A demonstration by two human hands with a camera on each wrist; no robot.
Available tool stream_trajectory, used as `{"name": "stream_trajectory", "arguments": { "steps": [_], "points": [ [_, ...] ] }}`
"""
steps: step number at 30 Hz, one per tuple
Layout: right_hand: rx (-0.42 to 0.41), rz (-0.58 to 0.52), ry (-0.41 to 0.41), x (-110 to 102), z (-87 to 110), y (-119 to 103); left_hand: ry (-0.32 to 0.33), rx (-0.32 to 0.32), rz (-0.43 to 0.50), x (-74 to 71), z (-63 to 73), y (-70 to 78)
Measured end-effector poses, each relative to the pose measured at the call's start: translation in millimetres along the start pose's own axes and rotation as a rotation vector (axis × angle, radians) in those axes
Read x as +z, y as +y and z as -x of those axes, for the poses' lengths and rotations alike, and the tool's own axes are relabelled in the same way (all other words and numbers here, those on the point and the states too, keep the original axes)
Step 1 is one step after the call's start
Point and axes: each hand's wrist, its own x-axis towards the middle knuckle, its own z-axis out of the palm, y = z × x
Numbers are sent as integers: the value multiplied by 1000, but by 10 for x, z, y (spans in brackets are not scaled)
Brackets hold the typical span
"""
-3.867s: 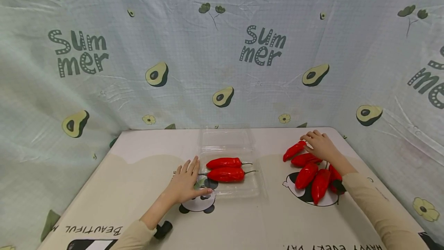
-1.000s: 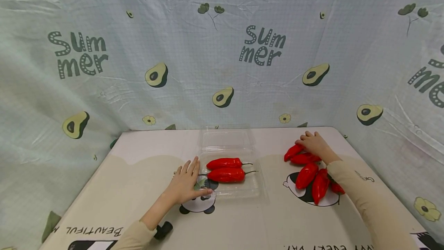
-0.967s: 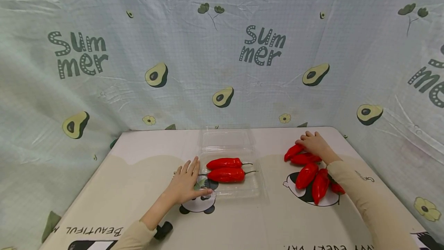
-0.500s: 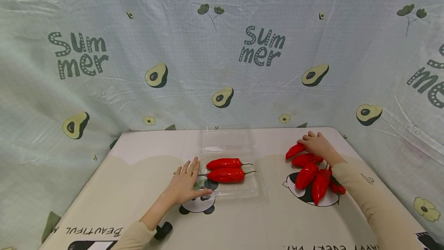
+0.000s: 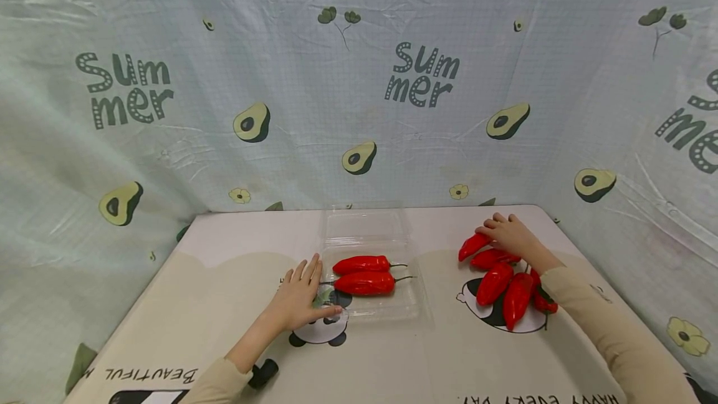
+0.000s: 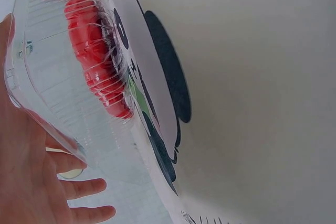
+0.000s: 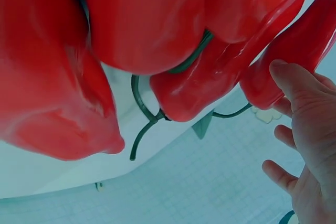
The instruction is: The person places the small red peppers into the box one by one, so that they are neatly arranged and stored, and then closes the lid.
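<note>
My left hand lies with fingers spread against the left side of a clear plastic box. Two red chili peppers with thin stems, a rear one and a front one, lie side by side inside it. Over at the right, my right hand pinches the farthest chili pepper of a loose group, near its stem end. In the right wrist view, the thumb rests on that chili pepper with the index finger behind it, while the other fingers are off it.
Several more red chili peppers lie close together in front of the right hand, partly under the forearm. The box's hinged lid is folded back flat behind it. A patterned curtain hangs beyond the table's far edge.
The right hand has moved slightly left since the oldest frame and now grips the farthest chili pepper, which has shifted only a little. My left hand has stayed on the box.
</note>
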Motion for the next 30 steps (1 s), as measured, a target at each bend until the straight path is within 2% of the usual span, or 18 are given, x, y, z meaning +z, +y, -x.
{"name": "stream_trajectory", "arguments": {
  "steps": [12, 22, 30],
  "points": [
    [-64, -42, 75, 2, 24, -133, -11, -6, -2, 7, -2, -4],
    [-22, -17, -21, -13, -21, -230, 7, 0, 8, 21, -9, -23],
    [-32, -29, 39, -4, -17, -281, 2, -1, 12, 14, -4, -16]
  ]
}}
